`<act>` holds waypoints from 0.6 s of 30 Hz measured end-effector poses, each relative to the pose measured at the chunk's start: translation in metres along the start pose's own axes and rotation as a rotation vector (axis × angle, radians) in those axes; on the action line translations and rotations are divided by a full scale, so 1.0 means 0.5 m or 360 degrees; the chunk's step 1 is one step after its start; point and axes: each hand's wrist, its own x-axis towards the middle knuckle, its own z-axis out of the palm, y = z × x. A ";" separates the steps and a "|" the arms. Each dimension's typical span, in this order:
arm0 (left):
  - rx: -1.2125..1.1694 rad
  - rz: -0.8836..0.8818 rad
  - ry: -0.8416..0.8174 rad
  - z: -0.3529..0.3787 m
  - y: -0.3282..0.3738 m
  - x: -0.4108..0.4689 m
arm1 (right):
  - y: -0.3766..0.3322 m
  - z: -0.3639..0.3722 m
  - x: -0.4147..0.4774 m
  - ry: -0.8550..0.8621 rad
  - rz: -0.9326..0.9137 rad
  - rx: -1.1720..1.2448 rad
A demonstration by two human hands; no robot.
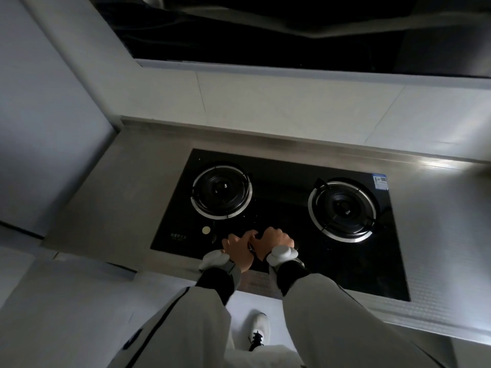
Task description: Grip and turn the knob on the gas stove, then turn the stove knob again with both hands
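Looking down at the lower middle of the frame, I see both hands set close together over the front edge of a black glass gas hob (279,208) sunk into the steel tabletop (127,187). My left hand (239,248) has its fingers curled, the thumb side turned toward the other hand, and a small dark thing shows between the two hands, possibly a control knob (251,248); I cannot tell for sure what it is or which hand really grips it. My right hand (275,241) is clenched too, knuckles up, just right of the left and touching it. Both wrists carry white bands, and grey-white sleeves with dark cuffs run down to the bottom edge. On the hob, the left burner (221,191) sits in the middle left with its chrome ring, and the right burner (344,209) sits to the right, well apart from the hands. A small pale round button (206,230) lies on the glass just left of the hands, with white lettering beside it. A blue label (380,181) is stuck at the hob's upper right corner. Pale wall tiles (292,107) rise behind the tabletop, and a dark range hood (265,30) fills the top. A white shoe (259,329) shows on the floor below.
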 end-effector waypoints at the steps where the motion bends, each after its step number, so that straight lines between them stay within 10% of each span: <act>1: 0.0014 0.0004 0.0002 -0.003 0.000 -0.001 | 0.000 -0.001 0.000 -0.0003 0.0003 -0.0001; 18: -0.0181 0.0373 -0.0138 -0.019 0.066 0.032 | 0.199 -0.121 0.030 0.0243 -0.0496 -0.0155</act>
